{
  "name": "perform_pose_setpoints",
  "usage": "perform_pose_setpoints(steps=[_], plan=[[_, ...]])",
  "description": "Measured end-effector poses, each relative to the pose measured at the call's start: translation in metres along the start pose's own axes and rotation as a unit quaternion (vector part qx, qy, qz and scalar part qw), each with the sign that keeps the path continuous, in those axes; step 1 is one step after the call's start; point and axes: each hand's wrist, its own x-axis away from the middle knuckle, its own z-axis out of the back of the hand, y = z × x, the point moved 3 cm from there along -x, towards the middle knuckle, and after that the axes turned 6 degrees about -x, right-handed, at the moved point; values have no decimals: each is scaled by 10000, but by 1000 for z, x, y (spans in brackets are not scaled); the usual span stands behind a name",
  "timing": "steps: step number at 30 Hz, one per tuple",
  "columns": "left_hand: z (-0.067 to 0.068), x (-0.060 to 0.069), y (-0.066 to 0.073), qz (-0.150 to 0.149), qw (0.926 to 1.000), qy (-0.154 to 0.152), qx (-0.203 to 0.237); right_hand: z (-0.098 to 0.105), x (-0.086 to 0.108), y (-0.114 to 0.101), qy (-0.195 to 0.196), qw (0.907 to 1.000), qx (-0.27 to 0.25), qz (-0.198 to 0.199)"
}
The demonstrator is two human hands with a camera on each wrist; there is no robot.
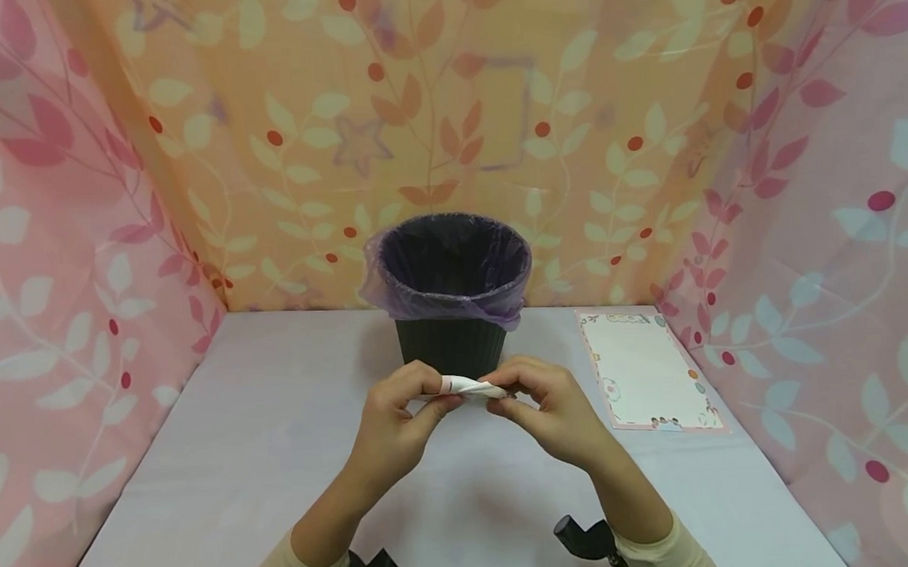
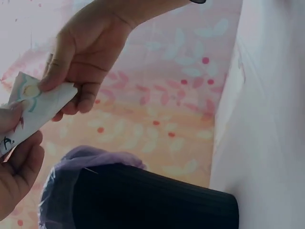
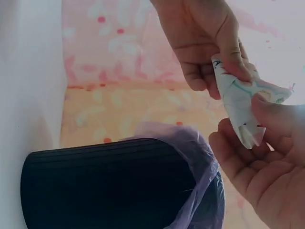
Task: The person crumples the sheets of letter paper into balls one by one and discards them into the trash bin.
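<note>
A folded or crumpled white paper (image 1: 468, 387) with coloured markings is held up between both hands, just in front of a black bin (image 1: 452, 344). My left hand (image 1: 395, 423) pinches its left end between thumb and fingers. The right end is pinched by my right hand (image 1: 556, 413). In the left wrist view the paper (image 2: 40, 107) shows drawn lines and writing; in the right wrist view it (image 3: 238, 102) looks folded into layers with a pointed end. Fingers cover parts of it.
Purple plastic lining (image 1: 462, 306) folds over the bin's rim. A sheet with a decorated pink border (image 1: 645, 369) lies on the white table (image 1: 205, 459) at the right. Patterned curtains (image 1: 307, 155) surround the table at the back and both sides.
</note>
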Motion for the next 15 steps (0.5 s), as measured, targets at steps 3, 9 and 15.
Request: perform_pose_setpoints(steps=[3,9,15], plan=[[4,-1,1,356,9978,-332,448,-1,0,2,-147,9986,-425,287],[5,-1,-3,1078,9720,-853,1907,-5,-1,10,-538,9793,-1885,512],[-1,0,-7,1480,9351,-1224,2978,-13,-3,21,-1153,9245,-3604,467]])
